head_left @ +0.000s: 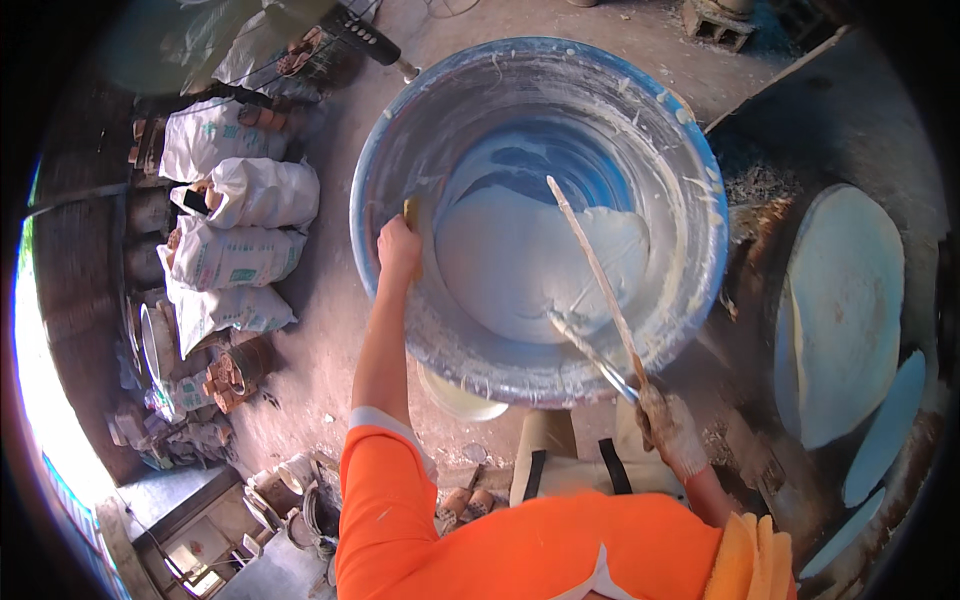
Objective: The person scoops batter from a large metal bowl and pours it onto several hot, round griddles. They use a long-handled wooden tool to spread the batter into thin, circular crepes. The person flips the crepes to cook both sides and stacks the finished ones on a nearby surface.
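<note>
A large blue basin [690, 200] holds thick pale batter-like stuff [510, 250], with blue showing at the back of its inside. My left hand [398, 245] is bare and closed on a flat yellowish piece [411, 212] against the basin's inner left wall; what that piece is, I cannot tell. My right hand [665, 428], in a dirty pale glove, grips a long wooden stick [583, 250] and a metal rod [590, 350] at the lower right rim. Both reach over the basin, and the rod's tip is in the pale stuff.
White sacks [240, 195] are piled at the left. Large round pale sheets [840, 310] lean at the right. A pale tub [460, 400] sits under the basin. Blocks [715, 25] lie at the back, and assorted metal and wooden items [295, 505] crowd the lower left.
</note>
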Demonstrator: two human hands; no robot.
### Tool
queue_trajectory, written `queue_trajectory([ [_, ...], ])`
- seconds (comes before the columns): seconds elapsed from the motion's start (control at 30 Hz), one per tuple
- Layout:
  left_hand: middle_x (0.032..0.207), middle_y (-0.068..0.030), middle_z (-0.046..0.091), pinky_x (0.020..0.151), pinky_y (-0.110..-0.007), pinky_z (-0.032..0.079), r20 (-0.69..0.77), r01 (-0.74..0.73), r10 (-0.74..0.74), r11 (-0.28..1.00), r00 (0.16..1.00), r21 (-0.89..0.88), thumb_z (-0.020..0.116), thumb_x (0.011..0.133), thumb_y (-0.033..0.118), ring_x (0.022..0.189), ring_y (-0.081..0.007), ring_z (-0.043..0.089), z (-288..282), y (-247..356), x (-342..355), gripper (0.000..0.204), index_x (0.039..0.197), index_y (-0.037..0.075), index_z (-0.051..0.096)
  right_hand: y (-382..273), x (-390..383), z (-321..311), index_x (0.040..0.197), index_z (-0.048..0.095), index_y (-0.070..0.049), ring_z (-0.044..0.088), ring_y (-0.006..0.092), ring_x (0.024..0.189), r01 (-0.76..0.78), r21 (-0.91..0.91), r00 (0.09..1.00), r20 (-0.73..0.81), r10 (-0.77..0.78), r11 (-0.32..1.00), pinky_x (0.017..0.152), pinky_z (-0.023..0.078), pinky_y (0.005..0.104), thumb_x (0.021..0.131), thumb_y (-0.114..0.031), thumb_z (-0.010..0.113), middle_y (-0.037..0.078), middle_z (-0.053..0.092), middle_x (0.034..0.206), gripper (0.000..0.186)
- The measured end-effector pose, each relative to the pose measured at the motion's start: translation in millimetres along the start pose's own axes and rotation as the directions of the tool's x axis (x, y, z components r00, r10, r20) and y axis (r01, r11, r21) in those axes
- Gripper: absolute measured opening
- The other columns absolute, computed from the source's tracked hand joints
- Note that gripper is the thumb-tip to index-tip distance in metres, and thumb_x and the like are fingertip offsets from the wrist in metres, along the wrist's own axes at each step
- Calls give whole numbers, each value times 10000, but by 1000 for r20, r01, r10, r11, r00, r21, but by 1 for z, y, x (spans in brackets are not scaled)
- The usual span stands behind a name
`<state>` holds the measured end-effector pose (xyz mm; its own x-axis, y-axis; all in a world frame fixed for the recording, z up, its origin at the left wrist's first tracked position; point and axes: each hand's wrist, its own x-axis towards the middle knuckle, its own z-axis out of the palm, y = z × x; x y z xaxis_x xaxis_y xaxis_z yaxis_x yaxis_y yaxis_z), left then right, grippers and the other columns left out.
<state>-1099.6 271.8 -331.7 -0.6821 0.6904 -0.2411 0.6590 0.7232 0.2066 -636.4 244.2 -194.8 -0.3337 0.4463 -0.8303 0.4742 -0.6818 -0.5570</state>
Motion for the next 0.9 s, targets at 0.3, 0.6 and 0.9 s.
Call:
queue_trajectory([
  [0.3,792,-235,612,653,-415,471,32,-414,418,905,908,-96,520,797,165,751,-381,603,87,-3,117,219,887,-7,622,-8,32,-36,948,527,-45,430,93,390,-166,47,981,106,161,985,361,359,230,912,-381,398,12,462,549,363],
  [0.6,826,-206,613,694,-427,466,372,-652,649,746,664,-137,572,750,210,787,-367,598,114,162,26,221,884,47,640,-3,26,-63,926,529,-58,436,102,392,-50,-32,996,70,52,998,372,369,239,920,-360,381,19,463,559,336],
  [0.9,851,-67,620,676,-288,510,165,70,237,365,957,-928,464,912,200,783,-163,626,-23,126,-124,264,1001,-27,564,6,-6,2,1149,408,-2,526,141,581,323,70,923,198,-330,944,514,416,304,940,-250,365,24,534,686,327],
])
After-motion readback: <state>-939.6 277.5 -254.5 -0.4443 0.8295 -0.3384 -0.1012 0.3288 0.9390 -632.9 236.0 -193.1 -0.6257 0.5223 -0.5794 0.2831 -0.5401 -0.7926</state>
